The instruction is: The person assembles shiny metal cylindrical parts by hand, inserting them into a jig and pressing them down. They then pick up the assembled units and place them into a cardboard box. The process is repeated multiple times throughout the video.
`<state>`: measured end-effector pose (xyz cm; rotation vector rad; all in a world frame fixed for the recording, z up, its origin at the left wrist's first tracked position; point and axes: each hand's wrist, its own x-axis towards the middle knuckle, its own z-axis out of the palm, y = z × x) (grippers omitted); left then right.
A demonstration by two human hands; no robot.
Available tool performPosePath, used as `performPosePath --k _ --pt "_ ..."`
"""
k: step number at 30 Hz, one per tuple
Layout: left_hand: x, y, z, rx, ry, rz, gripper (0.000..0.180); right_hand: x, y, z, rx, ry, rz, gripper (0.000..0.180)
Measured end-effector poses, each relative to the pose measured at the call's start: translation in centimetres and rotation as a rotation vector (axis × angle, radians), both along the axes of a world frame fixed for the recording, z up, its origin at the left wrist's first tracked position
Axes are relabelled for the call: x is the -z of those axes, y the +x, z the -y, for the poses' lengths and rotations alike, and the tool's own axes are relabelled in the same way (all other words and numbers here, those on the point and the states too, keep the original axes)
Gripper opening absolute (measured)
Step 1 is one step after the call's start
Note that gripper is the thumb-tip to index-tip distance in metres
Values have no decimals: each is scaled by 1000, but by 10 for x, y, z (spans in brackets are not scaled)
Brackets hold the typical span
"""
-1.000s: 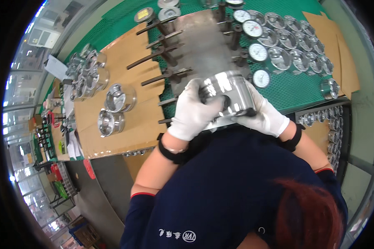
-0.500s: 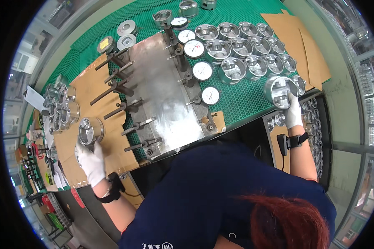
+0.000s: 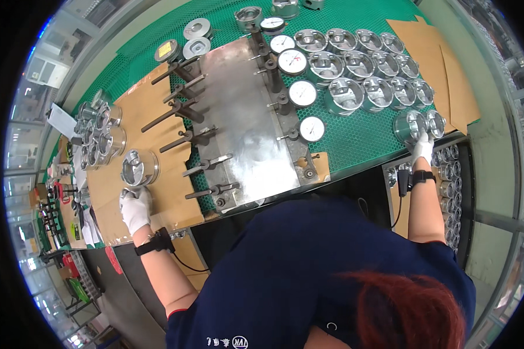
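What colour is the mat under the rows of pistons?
The mat is green, with a mesh pattern; it shows in the head view.

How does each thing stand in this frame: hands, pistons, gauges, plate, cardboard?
Left hand: gloved, fingers curled; grip unclear.
Right hand: gloved, fingers at a piston; grip unclear.
Piston beside the left hand: open end up.
Rowed pistons: open ends up.
Dial gauges: faces showing.
Metal plate: flat, shiny.
Left cardboard: flat, one edge ragged.
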<state>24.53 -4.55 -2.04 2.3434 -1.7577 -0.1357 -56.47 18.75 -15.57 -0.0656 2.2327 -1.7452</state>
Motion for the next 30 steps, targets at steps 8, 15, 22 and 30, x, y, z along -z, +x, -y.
performPosePath --k 8,15,22,30 --pt "-44 -26 -59 -216 55 -823 43 -80 115 37 -368 -61 -281 76" --pt "-132 -148 -85 179 230 -1663 27 -210 327 108 -1567 -258 10 55" --pt "-82 -184 -78 199 701 -1646 61 -194 371 124 -1580 -360 -600 121" --pt "-63 -222 -69 1082 -65 -523 98 -196 379 142 -1618 -41 -1021 104"
